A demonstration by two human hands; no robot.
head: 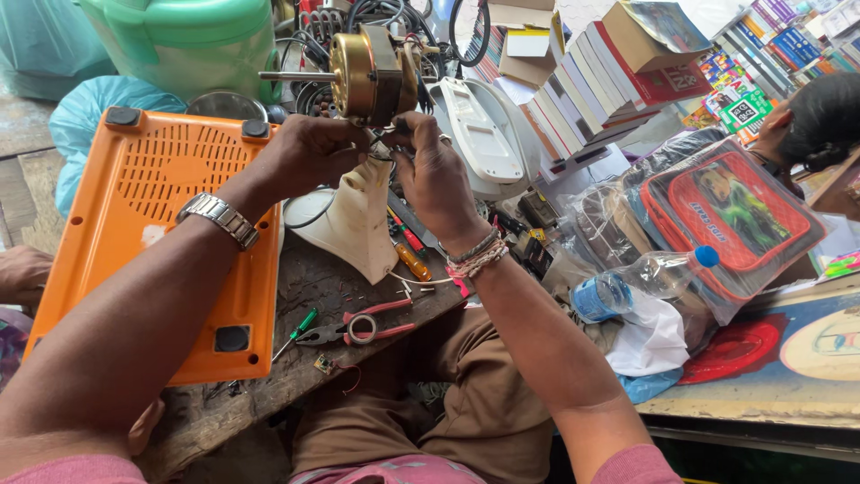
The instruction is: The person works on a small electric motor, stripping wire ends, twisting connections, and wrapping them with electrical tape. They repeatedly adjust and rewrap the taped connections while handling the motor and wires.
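- Head view: both hands are raised over a worn wooden bench (331,287), working at a brass-coloured round fan motor with a steel shaft (372,73).
- The left hand (309,152), with a metal watch on its wrist, is closed on thin wires just under the motor; the right hand (434,175) pinches the same wires from the other side.
- Just below the motor stands a cream plastic fan neck (354,224), which carries it.
- Risk, as a judgement: the heavy motor looks balanced on that neck; tugging the wires could snap them or tip it.
- Below the motor, red-handled pliers (363,330) lie near the bench edge and could be knocked off.
- Left of the motor lies an orange vented plastic casing (170,233).
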